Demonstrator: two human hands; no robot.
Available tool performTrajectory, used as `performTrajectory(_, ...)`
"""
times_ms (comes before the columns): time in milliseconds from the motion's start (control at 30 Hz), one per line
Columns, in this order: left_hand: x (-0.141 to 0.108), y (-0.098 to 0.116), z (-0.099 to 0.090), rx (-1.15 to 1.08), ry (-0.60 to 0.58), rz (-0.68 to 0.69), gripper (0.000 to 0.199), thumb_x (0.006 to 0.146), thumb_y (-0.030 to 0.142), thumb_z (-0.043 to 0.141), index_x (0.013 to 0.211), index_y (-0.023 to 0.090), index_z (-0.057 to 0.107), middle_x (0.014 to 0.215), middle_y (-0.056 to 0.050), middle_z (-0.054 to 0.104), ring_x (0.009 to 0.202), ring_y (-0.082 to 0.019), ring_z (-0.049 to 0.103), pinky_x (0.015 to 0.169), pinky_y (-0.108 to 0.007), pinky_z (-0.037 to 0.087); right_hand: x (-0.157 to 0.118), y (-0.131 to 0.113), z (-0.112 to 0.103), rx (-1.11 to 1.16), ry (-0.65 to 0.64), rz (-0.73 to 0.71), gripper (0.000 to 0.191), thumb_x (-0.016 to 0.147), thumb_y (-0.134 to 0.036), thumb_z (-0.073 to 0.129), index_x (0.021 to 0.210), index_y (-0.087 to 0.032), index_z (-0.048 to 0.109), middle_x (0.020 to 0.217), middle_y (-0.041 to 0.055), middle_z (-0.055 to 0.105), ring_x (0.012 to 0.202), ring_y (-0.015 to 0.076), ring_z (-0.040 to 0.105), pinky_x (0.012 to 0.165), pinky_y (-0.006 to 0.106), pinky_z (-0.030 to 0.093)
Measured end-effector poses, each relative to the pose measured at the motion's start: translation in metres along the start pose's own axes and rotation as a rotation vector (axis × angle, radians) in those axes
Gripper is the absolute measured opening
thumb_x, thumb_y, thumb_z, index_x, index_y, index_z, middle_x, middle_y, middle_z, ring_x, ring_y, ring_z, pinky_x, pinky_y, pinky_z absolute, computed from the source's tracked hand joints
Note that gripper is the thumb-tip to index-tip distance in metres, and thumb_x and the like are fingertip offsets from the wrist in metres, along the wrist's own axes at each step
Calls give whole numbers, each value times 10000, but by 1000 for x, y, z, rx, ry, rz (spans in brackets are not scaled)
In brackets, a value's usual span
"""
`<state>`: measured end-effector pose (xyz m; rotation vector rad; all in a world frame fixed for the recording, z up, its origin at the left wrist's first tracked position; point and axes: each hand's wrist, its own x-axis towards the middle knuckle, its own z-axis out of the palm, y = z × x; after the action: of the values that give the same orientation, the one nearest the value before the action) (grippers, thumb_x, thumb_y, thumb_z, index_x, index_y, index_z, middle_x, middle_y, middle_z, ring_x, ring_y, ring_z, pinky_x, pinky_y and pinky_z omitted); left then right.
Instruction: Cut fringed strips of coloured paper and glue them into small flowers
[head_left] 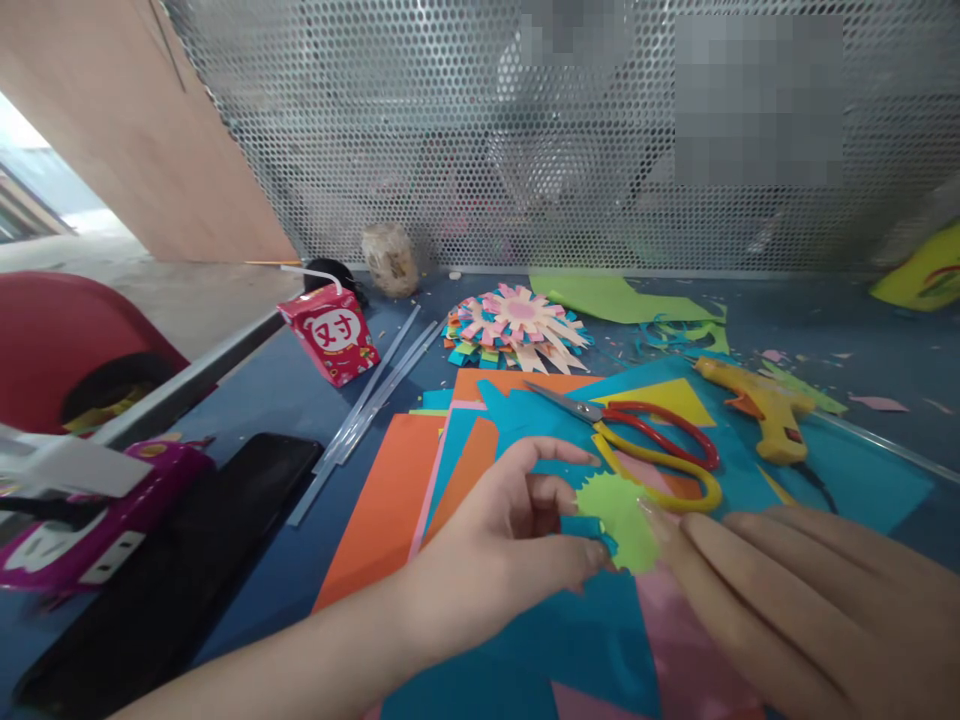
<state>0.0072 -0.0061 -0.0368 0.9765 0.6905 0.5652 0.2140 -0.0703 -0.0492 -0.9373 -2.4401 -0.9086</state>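
Observation:
My left hand (517, 530) curls its fingers and thumb around the left edge of a light green paper piece (626, 520) with a jagged rim. A bit of blue paper shows between the thumb and fingers, beside the green. From the right, my right hand (810, 600) pinches the green piece's other edge at the fingertips; its thumb is hidden. Just behind the piece lie scissors (637, 440) with red and yellow handles, blades pointing left. Under both hands are overlapping sheets of blue paper (540, 620), orange paper (375, 500) and pink paper.
Fringed paper flowers (517, 320) lie at the back, near a green paper scrap (622, 300). A yellow glue gun (765, 405) rests at right. Clear glue sticks (375, 400), a red drink carton (330, 335), a jar (390, 260) and a black phone (180, 560) are at left.

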Motion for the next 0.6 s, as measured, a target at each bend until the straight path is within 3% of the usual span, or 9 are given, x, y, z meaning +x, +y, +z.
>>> performTrajectory(100,0,0,-1,-86,-44,-15,448,645,103,664,1039,181,464,687,59,517,599,-116,632,486,-179,437,3,1,-3,-34,16,-74,340,894,-49,296,995,-172,597,786,79,704,698,237,598,647,433,394)
performTrajectory(267,1,-2,-3,-170,-69,12,418,665,78,685,1014,194,485,654,80,483,617,-126,665,468,-158,454,8,1,-8,-50,-39,-44,307,882,-44,310,1043,-121,560,740,83,705,683,240,625,620,420,422)
performTrajectory(600,-3,0,-1,-206,-119,82,435,705,99,730,1060,194,498,673,58,533,692,-148,667,505,-188,510,15,7,-8,55,34,35,313,931,-68,264,1029,-149,550,720,50,697,716,181,628,624,338,430)
